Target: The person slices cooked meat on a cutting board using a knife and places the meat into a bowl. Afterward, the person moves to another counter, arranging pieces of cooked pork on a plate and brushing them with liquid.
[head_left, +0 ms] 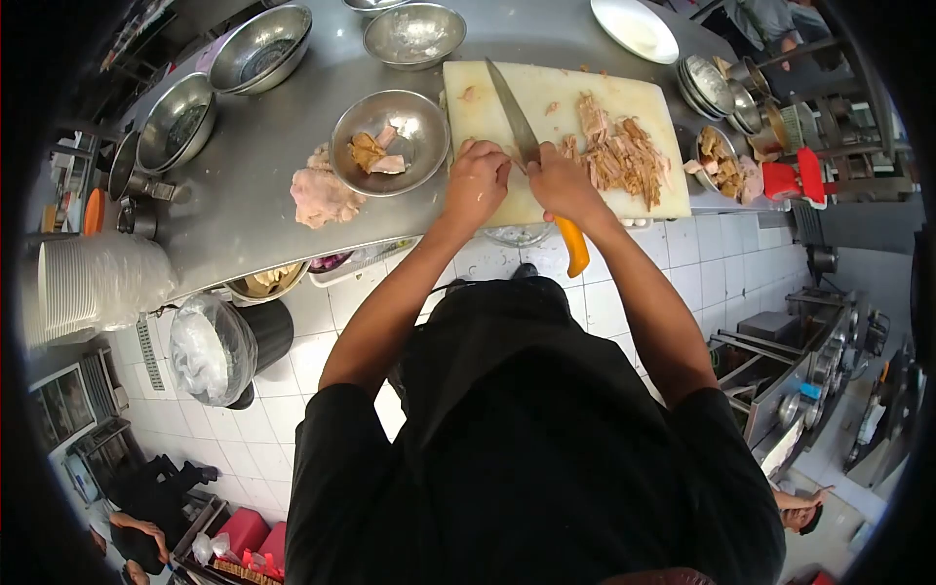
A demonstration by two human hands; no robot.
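Observation:
My right hand (565, 182) is wrapped round the yellow-handled knife (513, 109), its blade pointing away over the white cutting board (624, 88). Beside the blade, at the board's near left part, my left hand (478, 180) has its fingers curled together; whatever they pinch is hidden. Shredded meat (624, 161) lies in a pile on the right half of the board. Left of the board a steel bowl (419, 141) holds a few meat pieces (372, 153). Pale raw-looking meat (324, 193) rests on the steel counter next to that bowl.
Steel bowls (260, 54) stand at the back left, and a white plate (636, 29) at the back right. A bowl of meat chunks (719, 156) sits right of the board. Stacked containers (93, 283) occupy the left end. Other people appear at the edges.

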